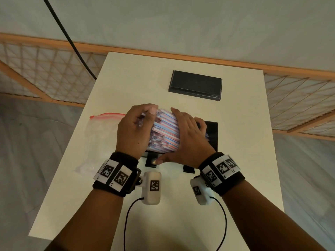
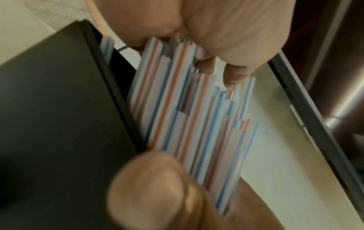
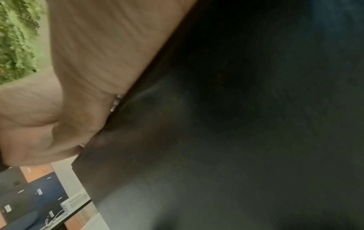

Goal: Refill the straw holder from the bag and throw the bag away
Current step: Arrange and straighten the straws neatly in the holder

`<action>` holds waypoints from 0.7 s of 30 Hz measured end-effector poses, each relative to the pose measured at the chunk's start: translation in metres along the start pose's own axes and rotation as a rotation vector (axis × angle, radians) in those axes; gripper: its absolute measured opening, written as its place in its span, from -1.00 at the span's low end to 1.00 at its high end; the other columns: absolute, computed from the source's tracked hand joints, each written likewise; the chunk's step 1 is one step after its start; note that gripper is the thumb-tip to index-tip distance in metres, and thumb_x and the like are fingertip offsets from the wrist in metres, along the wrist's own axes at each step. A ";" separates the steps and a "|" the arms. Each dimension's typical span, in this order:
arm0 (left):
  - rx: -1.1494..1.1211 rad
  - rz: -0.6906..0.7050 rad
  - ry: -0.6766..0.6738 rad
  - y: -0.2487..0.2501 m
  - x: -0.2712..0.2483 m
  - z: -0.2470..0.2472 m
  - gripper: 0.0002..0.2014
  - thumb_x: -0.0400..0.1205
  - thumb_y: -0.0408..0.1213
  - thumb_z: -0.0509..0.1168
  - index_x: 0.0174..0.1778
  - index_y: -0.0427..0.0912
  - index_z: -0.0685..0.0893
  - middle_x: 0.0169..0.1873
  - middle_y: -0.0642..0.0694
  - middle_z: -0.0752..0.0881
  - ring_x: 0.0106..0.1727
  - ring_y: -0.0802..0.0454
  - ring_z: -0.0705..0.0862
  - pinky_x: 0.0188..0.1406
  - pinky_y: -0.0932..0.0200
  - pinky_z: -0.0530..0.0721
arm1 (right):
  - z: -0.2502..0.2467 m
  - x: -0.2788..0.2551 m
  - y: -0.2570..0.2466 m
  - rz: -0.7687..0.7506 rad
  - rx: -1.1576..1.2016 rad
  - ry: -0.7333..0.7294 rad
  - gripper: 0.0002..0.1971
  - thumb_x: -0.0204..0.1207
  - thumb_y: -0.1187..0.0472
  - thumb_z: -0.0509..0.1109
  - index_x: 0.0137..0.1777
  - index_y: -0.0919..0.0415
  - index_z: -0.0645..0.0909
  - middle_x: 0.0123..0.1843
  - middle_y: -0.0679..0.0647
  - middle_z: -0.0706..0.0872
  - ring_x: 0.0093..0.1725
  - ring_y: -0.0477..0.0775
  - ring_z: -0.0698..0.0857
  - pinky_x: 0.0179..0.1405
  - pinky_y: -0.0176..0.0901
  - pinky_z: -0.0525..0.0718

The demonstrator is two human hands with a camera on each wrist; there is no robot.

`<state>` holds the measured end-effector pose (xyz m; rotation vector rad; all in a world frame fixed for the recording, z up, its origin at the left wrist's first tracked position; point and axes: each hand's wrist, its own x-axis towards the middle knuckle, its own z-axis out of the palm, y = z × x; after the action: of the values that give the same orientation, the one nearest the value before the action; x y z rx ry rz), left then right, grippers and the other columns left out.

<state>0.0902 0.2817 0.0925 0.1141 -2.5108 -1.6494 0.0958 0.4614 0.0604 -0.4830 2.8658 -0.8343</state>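
A thick bundle of red- and blue-striped straws [image 1: 165, 127] lies across the top of the black straw holder [image 1: 212, 134] at the table's middle. My left hand [image 1: 145, 116] grips the bundle's left end with curled fingers [image 2: 216, 38] and the thumb [image 2: 153, 186] below. My right hand [image 1: 186, 133] wraps the right end, fingers over the top and thumb at the front. In the left wrist view the straws [image 2: 187, 116] stand against the holder's dark wall [image 2: 59, 124]. The right wrist view shows mostly the holder [image 3: 236, 124]. The clear zip bag [image 1: 101, 134] lies flat at the left.
A black lid [image 1: 195, 85] lies on the white table [image 1: 235, 178] behind the holder. A black cable [image 1: 72, 42] hangs at the back left. A wooden lattice screen [image 1: 45, 69] stands behind the table. Wrist-camera leads trail over the near part of the table.
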 end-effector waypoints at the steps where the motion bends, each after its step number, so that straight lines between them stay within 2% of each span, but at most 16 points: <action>1: -0.019 0.009 0.001 -0.001 -0.002 0.001 -0.52 0.68 0.20 0.17 0.21 -0.09 0.76 0.14 0.06 0.82 0.12 0.15 0.80 0.13 0.29 0.75 | 0.000 0.000 0.000 -0.006 0.019 -0.001 0.37 0.03 -0.57 0.54 0.74 0.13 0.08 0.67 0.07 0.36 0.64 0.11 0.31 0.69 0.29 -0.01; 4: -0.055 0.064 0.016 -0.004 -0.007 0.002 -0.62 0.69 0.12 0.19 0.05 -0.12 0.72 0.01 0.03 0.80 0.00 0.18 0.78 -0.01 0.43 0.68 | 0.000 -0.001 -0.001 -0.052 0.093 -0.006 0.32 0.06 -0.46 0.62 0.72 0.15 0.12 0.66 0.13 0.38 0.63 0.16 0.34 0.70 0.29 0.12; 7: -0.106 0.111 0.030 -0.006 -0.009 0.003 -0.69 0.72 0.00 0.20 0.00 -0.17 0.71 -0.05 -0.02 0.78 -0.04 0.24 0.74 -0.02 0.45 0.62 | 0.000 -0.001 -0.001 -0.083 0.163 -0.009 0.25 0.08 -0.41 0.63 0.70 0.12 0.16 0.62 0.13 0.44 0.57 0.15 0.42 0.66 0.17 0.24; 9: -0.131 0.125 0.043 -0.007 -0.010 0.004 -0.66 0.74 -0.05 0.20 0.00 -0.26 0.72 -0.08 -0.04 0.78 -0.06 0.25 0.75 -0.03 0.43 0.63 | 0.000 -0.001 -0.001 -0.101 0.177 -0.010 0.21 0.10 -0.36 0.67 0.68 0.09 0.19 0.57 0.11 0.47 0.52 0.12 0.46 0.63 0.20 0.35; 12: -0.136 0.120 0.074 -0.011 -0.009 0.005 -0.67 0.77 -0.13 0.21 -0.03 -0.31 0.74 -0.14 -0.02 0.78 -0.09 0.23 0.76 -0.05 0.38 0.66 | 0.000 0.000 0.000 -0.076 0.191 -0.044 0.21 0.08 -0.39 0.67 0.67 0.04 0.19 0.55 0.04 0.49 0.48 0.05 0.48 0.56 0.23 0.46; 16: -0.134 0.098 0.109 -0.014 -0.009 0.003 -0.72 0.80 -0.26 0.22 -0.06 -0.34 0.76 -0.15 0.04 0.80 -0.09 0.24 0.78 -0.06 0.37 0.67 | -0.007 0.001 0.000 0.000 0.191 -0.135 0.26 0.02 -0.46 0.65 0.67 -0.03 0.15 0.55 -0.01 0.50 0.47 0.03 0.52 0.57 0.20 0.48; 19: -0.130 0.042 0.122 -0.013 -0.006 0.001 -0.74 0.80 -0.19 0.23 -0.01 -0.23 0.76 -0.12 0.06 0.82 -0.08 0.24 0.78 -0.04 0.36 0.70 | -0.012 0.000 -0.001 0.039 0.168 -0.168 0.29 -0.02 -0.46 0.67 0.68 -0.03 0.16 0.54 -0.03 0.53 0.43 0.02 0.56 0.55 0.12 0.50; 21: -0.079 0.006 0.114 -0.015 -0.004 -0.001 -0.67 0.76 0.00 0.21 0.08 -0.16 0.76 -0.04 0.07 0.82 0.00 0.19 0.78 0.03 0.29 0.73 | -0.011 0.001 -0.001 0.055 0.147 -0.172 0.30 -0.03 -0.49 0.66 0.68 -0.03 0.17 0.53 -0.04 0.54 0.41 0.01 0.57 0.54 0.14 0.51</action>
<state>0.0937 0.2754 0.0784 0.1871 -2.3578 -1.6867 0.0932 0.4657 0.0703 -0.4339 2.6269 -0.9361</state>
